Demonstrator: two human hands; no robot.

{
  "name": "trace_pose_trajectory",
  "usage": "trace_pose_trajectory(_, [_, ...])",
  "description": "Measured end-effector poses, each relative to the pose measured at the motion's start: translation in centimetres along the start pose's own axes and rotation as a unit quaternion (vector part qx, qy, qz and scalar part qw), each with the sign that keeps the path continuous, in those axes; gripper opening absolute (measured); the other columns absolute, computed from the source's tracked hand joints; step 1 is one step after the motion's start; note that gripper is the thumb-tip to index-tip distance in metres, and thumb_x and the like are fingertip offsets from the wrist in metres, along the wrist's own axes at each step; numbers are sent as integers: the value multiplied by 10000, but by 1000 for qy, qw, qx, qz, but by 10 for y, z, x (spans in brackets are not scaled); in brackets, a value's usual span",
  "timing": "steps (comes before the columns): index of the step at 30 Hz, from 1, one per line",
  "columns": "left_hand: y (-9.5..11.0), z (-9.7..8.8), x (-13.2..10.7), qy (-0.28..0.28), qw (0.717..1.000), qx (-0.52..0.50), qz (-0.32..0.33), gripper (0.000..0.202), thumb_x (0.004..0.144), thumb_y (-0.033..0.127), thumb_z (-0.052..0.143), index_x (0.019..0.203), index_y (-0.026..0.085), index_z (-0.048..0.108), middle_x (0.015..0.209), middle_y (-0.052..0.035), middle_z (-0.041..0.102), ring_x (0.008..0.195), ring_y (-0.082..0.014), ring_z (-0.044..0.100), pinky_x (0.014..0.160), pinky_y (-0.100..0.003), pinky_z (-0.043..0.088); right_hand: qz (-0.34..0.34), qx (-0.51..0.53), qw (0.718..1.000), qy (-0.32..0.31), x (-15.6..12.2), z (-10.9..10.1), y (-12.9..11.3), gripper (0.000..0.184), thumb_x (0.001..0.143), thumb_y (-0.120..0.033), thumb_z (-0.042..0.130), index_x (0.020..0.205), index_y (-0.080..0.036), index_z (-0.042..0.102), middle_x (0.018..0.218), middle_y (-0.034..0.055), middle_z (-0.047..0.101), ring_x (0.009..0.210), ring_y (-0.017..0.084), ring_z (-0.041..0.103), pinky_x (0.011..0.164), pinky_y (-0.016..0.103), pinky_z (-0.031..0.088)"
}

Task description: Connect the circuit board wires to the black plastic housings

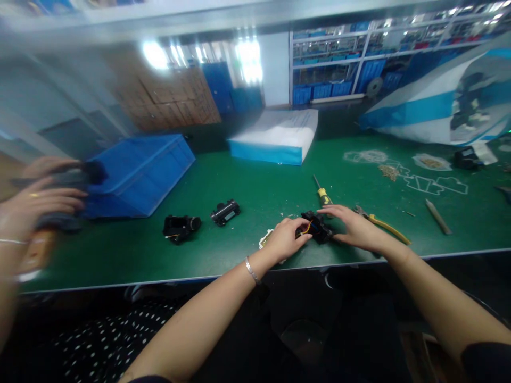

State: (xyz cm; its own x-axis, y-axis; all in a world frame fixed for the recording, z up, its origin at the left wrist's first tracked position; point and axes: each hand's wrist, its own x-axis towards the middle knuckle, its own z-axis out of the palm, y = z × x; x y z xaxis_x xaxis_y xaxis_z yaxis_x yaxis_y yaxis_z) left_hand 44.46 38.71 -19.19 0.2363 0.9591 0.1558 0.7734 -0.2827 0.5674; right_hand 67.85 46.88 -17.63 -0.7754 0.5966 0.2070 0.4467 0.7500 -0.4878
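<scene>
A small black housing [318,230] with thin orange and blue wires lies at the front of the green bench, between my two hands. My left hand [288,238] is closed on its left side, thumb and fingers beside the wires. Around its right end, my right hand [353,227] holds it between thumb and outstretched fingers. A pale flat gasket [264,239] is partly covered by my left hand. Just behind the housing is a yellow-and-black screwdriver [323,194]. Yellow-handled pliers [385,227] lie beneath and beyond my right wrist.
Two more black housings [181,227] [225,212] are to the left. Another person's hand [43,199], blurred, holds a dark object near a blue bin [138,173]. Rightward lie a marker-like stick [438,217], small brass parts [388,172], white gaskets [423,184] and a bag [415,114].
</scene>
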Motion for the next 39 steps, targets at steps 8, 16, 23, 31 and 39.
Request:
trace_pose_trajectory(8, [-4, -2, -4, -12, 999, -41, 1, 437, 862, 364, 581, 1282, 278, 502, 1146, -11, 621, 1089, -190, 497, 972, -339, 420, 321, -258, 884, 221, -87, 33, 23, 747, 798, -624, 517, 1364, -151, 401, 1395, 264, 336, 1274, 514, 280, 907, 743, 278])
trace_pose_trajectory(16, [-11, -8, -6, -35, 998, -38, 24, 360, 858, 374, 594, 1198, 254, 594, 1130, -15, 623, 1121, -213, 438, 1012, -354, 373, 323, -150, 907, 224, -86, 33, 11, 626, 901, -504, 370, 1356, -80, 444, 1244, 265, 486, 1170, 458, 433, 935, 651, 355])
trace_pose_trajectory(23, [-12, -15, -8, -62, 997, -14, 34, 288, 910, 393, 510, 1146, 281, 632, 1220, 0, 594, 1164, -200, 433, 1049, -370, 327, 322, 535, 756, 194, -100, 41, -41, 471, 905, -510, 377, 1280, -258, 510, 1271, 99, 564, 1091, 311, 568, 912, 490, 477])
trace_pose_trajectory(31, [-9, -15, -11, -64, 997, -6, 35, 305, 954, 384, 402, 1160, 293, 608, 1212, 14, 604, 1148, -181, 445, 1039, -357, 331, 246, 698, 672, -28, -101, 58, -85, 605, 714, -150, 614, 1301, -259, 516, 1308, 66, 552, 1212, 289, 504, 1039, 486, 384])
trace_pose_trajectory(39, [-6, -20, -14, -71, 997, -1, 2, 350, 972, 383, 314, 1161, 276, 588, 1144, 5, 619, 1110, -189, 442, 1002, -352, 384, 308, 552, 773, -51, -83, 49, -84, 607, 765, -285, 631, 1345, -242, 458, 1161, 79, 645, 1125, 287, 566, 1040, 518, 336])
